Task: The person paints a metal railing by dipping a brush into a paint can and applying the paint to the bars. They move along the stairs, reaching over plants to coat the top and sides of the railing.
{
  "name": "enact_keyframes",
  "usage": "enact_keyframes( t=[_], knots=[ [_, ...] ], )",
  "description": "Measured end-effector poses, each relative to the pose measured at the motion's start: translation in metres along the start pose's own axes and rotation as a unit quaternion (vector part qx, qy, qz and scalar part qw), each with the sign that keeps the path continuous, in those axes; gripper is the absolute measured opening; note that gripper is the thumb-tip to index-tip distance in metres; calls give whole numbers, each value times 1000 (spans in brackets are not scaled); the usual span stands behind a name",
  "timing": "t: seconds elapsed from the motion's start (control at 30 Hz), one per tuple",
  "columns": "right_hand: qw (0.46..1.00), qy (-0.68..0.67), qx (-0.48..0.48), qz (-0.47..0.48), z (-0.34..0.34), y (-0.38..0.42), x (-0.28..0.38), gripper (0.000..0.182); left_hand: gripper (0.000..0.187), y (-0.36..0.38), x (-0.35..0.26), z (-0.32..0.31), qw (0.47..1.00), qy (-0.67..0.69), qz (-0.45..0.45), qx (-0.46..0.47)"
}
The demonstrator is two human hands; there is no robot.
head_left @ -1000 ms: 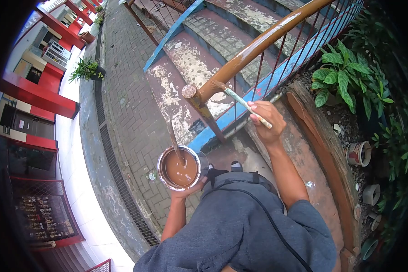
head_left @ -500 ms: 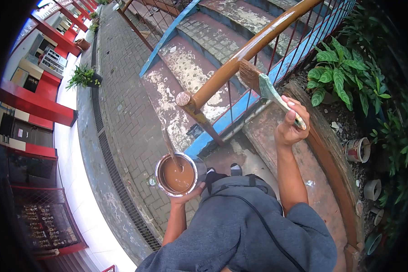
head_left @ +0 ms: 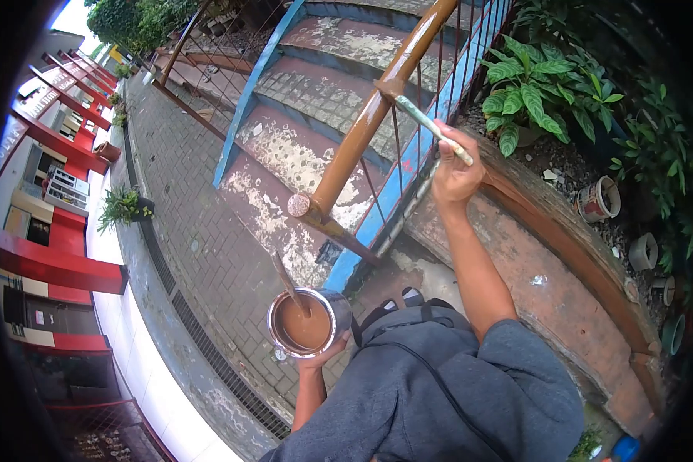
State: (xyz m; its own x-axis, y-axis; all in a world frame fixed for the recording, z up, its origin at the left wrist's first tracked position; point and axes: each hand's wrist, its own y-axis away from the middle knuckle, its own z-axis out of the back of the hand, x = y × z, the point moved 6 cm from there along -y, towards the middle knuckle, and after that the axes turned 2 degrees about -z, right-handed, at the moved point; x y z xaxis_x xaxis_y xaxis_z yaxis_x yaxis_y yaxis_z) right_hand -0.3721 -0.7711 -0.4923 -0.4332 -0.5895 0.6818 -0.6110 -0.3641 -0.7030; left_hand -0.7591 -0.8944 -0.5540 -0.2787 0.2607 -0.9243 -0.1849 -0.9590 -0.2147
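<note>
My right hand is closed around the pale handle of a paintbrush. The brush's bristles rest on the brown handrail, which shows whitish unpainted streaks. Below the rail's round end, my left hand holds a can of brown paint by its side and underside, with some fingers hidden behind it. A wooden stick stands in the paint and leans out over the rim.
Worn steps with blue edges lie beyond the rail. A leafy plant and an old pot are at the right, behind a curved low wall. A drain grate runs along the paving at the left.
The brush has moved up and left along with my right hand, its bristles now farther up the handrail. The view has shifted, and the can appears slightly lower and more tilted.
</note>
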Motion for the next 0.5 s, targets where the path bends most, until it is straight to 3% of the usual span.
enact_keyframes(
  t=[0.07,0.17,0.3,0.5],
  knots=[
    [1000,16,1,20,-6,12,12,20,113,-4,2,8,1000,-2,-8,12],
    [999,-13,-5,-49,-3,34,18,23,113,-15,4,15,999,16,-23,15],
    [997,-22,11,-68,8,54,31,30,114,-23,8,24,999,34,-36,23],
    [997,-19,-77,-13,30,-11,28,32,116,-25,3,33,998,38,-50,7]
  ],
)
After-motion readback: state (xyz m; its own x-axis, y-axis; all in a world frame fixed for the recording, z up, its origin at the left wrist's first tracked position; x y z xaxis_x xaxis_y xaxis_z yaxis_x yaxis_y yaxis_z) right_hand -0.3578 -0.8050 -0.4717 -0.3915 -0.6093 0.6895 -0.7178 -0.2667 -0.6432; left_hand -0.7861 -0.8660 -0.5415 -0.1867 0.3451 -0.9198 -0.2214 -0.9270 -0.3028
